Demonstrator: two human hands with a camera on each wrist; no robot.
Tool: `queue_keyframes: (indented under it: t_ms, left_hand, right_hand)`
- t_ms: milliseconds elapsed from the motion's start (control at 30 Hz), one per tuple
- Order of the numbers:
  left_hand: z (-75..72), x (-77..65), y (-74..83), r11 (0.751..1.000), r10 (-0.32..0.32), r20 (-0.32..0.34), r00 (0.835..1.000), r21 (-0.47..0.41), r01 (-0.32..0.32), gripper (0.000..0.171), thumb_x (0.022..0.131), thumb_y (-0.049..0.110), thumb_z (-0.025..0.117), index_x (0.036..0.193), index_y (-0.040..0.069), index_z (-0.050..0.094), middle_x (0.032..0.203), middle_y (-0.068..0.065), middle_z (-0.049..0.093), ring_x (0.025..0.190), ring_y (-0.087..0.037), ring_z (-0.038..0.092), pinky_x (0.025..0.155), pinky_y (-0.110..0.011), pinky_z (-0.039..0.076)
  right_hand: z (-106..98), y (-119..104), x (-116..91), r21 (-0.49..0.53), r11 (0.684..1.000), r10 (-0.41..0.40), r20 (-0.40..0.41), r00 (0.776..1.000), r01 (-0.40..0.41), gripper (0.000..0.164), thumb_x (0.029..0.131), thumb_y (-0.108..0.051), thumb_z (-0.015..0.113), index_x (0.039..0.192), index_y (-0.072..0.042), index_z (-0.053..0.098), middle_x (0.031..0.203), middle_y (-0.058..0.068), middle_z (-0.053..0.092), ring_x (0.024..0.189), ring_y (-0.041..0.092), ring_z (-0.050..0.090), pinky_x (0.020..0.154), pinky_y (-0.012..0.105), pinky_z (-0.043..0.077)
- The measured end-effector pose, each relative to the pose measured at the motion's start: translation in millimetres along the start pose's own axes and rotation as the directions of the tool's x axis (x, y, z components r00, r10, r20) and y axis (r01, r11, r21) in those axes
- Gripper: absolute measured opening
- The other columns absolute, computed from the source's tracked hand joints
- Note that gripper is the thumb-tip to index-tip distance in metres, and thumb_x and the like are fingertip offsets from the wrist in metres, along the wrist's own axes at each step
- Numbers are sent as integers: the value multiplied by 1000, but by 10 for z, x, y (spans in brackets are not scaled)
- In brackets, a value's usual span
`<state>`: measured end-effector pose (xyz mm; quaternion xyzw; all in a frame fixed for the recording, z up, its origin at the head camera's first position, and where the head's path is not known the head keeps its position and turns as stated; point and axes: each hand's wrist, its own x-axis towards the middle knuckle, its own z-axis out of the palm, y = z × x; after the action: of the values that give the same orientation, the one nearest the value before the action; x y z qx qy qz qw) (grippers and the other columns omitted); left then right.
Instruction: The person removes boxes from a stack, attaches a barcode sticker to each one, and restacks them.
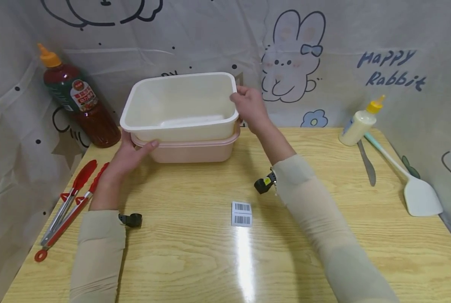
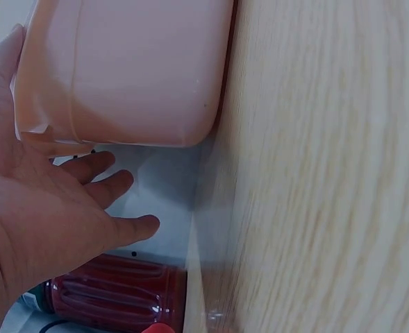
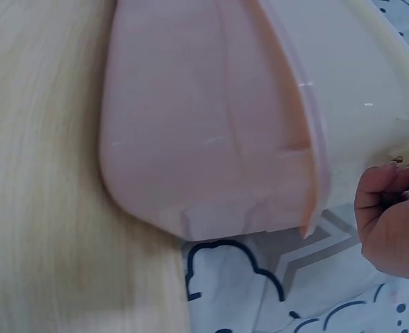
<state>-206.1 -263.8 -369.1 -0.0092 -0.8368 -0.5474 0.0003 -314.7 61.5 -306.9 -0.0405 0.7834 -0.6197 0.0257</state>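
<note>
- Head view: the white tub (image 1: 187, 133) sits partly nested in the pink tub (image 1: 191, 154), its walls standing above the pink rim
- The pink tub rests at the far side of the counter (image 1: 180, 261), left of the middle
- The right hand (image 1: 251, 107) pinches the white tub's rim at its right end
- The left hand (image 1: 127, 155) is at the pink tub's left corner, thumb laid along the rim, three fingers spread loose beside the wall; its index finger is hidden
- Near of the tubs lies a barcode label (image 1: 242, 214)
- Far left, a red sauce bottle (image 1: 84, 94) stands; nearer on that side lie red-tipped tongs (image 1: 67, 222)
- Far right, a cream bottle (image 1: 356, 126) with a yellow cap stands near a knife (image 1: 367, 164) and a white spatula (image 1: 422, 198)
- Rabbit-printed cloth (image 1: 210, 33) hangs behind
</note>
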Motion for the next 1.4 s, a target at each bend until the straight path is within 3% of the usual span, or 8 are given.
queue_keyframes:
  t_ms: [200,400,700,800,933,1133,1267,1400]
  left_hand:
    - [-40,104,-168,993,-93,-1,996,74,93,110,90,56,69,158,36,-15,172,-5,-3,159,-30,3,125,-64,5]
    - [-52,134,-171,992,-103,15,995,73,102,111,90,57,68,158,39,-18,172,-6,-6,159,-31,3,125,-64,6]
    - [-57,115,-159,996,-77,16,997,34,77,109,91,49,71,158,40,-14,172,-3,-4,159,-28,6,126,-60,8]
    - [-62,106,-153,996,-84,20,996,30,83,109,91,49,71,158,40,-15,172,-3,-5,159,-28,6,126,-61,9]
    - [-66,93,-138,995,-101,33,994,13,101,110,92,47,71,159,38,-16,172,-5,-4,159,-29,7,126,-62,8]
    - [-59,86,-90,996,-84,35,996,-5,85,107,94,41,70,160,31,-13,171,-9,2,158,-32,9,126,-62,8]
    - [-55,88,-89,997,-75,22,997,-2,76,104,94,39,70,161,31,-9,170,-10,6,156,-33,12,126,-61,8]
    - [-39,107,-120,998,-64,13,998,2,64,103,94,39,70,161,32,-7,170,-10,8,156,-32,14,126,-60,8]
  right_hand:
    - [-60,-167,-22,40,999,-33,-24,999,34,36,99,-10,51,129,-5,68,72,4,65,45,10,47,43,23,40]
    - [-140,-341,-40,65,994,-84,-57,995,88,25,98,-10,50,107,0,72,62,4,57,43,12,44,42,24,39]
    - [-273,-604,-84,99,988,-111,-62,992,117,26,103,-15,50,110,0,71,79,12,63,51,16,50,46,25,42]
    - [-361,-672,-110,110,987,-114,-60,992,120,28,104,-17,51,115,0,71,85,12,67,59,18,59,50,24,50]
    - [-508,-739,-150,130,984,-116,-65,991,123,30,104,-17,52,123,0,70,90,12,70,66,19,65,55,24,54]
    - [-821,-772,-207,239,965,-94,-83,992,112,25,103,-12,56,113,4,72,87,11,70,57,17,60,49,23,48]
    - [-1081,-732,-233,335,936,-73,-111,991,106,23,100,-8,60,115,4,73,90,12,72,56,17,60,46,22,46]
    - [-1360,-669,-276,364,925,-65,-138,988,111,20,100,-10,62,109,3,75,86,10,70,52,16,55,44,22,41]
